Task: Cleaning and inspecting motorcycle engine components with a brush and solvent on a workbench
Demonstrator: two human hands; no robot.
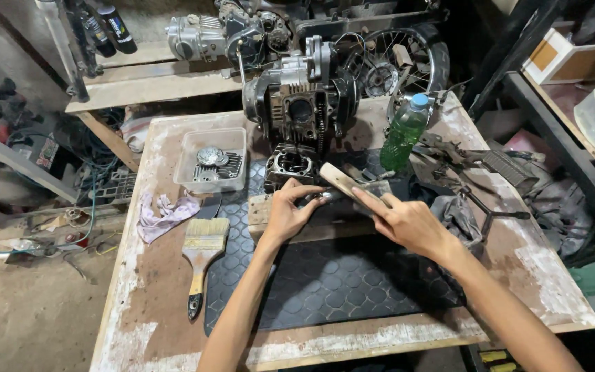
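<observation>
- A paintbrush point(202, 256) lies on the worn wooden table point(153, 289), left of the black rubber mat point(332, 282).
- A clear plastic tub point(212, 160) of metal parts sits behind it, with a crumpled rag point(166, 212) between them.
- The left hand point(287, 213) rests on a wooden block point(259, 209), fingers pinched together on a small metal part point(323, 198) just in front of the engine cylinder point(290, 164).
- The right hand point(408, 222) grips a flat pale stick point(346, 184), fingers clamped along it, its far end near the cylinder.
- A green bottle point(403, 134) stands behind the right hand.
</observation>
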